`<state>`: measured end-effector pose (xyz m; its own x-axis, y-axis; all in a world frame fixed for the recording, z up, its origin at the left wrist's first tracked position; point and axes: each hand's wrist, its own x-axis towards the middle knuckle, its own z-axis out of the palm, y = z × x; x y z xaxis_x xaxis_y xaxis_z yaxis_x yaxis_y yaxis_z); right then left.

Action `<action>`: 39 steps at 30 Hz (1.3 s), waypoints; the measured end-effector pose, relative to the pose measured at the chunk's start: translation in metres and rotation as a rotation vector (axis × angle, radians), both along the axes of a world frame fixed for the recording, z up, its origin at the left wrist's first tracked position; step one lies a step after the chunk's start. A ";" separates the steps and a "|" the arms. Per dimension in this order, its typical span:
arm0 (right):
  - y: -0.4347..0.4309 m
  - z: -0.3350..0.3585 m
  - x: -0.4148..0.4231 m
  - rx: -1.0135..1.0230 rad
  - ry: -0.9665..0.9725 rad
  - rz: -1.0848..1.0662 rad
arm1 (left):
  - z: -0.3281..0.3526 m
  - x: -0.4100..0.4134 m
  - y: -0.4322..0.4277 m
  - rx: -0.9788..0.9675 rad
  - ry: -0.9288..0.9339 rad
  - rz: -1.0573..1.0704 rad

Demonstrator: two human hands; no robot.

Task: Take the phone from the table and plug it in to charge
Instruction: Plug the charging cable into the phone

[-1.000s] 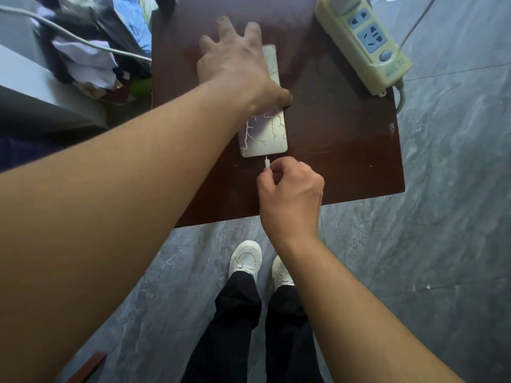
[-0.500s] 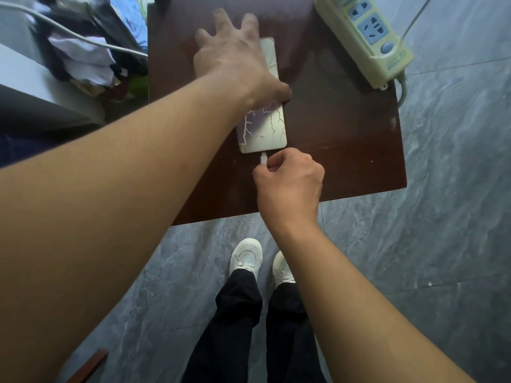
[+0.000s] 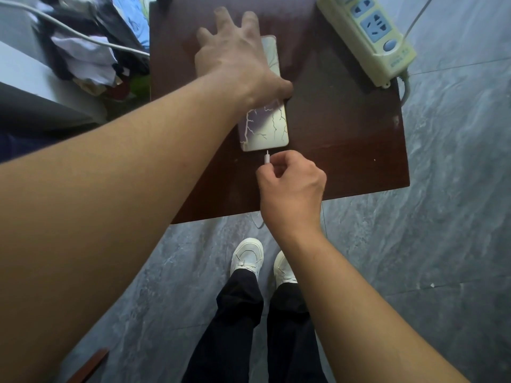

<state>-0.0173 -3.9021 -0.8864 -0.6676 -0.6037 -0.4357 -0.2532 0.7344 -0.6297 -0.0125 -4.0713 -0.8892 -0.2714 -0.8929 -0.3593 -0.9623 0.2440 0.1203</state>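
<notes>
Since the left hand (image 3: 235, 56) lies spread flat on the phone (image 3: 265, 128), pinning it to the dark table (image 3: 345, 134), I'd guess that's so it won't slide. The right hand (image 3: 293, 194) pinches the white plug (image 3: 267, 158), its tip just short of the phone's near edge. The power strip (image 3: 367, 31) sits at the far right.

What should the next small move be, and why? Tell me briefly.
Probably push the charger plug straight forward into the phone's near edge. The right hand pinches the plug with its tip pointing at that edge, a small gap short of it. The left hand presses the phone flat on the table, so it should not slide.
</notes>
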 end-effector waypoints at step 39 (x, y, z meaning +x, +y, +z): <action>0.008 -0.001 -0.014 0.120 -0.112 0.075 | -0.002 -0.003 -0.003 0.015 0.014 0.035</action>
<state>-0.0317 -3.8937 -0.8876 -0.5659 -0.5895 -0.5765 -0.2435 0.7875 -0.5662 -0.0157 -4.0747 -0.8907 -0.2452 -0.8966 -0.3689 -0.9684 0.2085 0.1370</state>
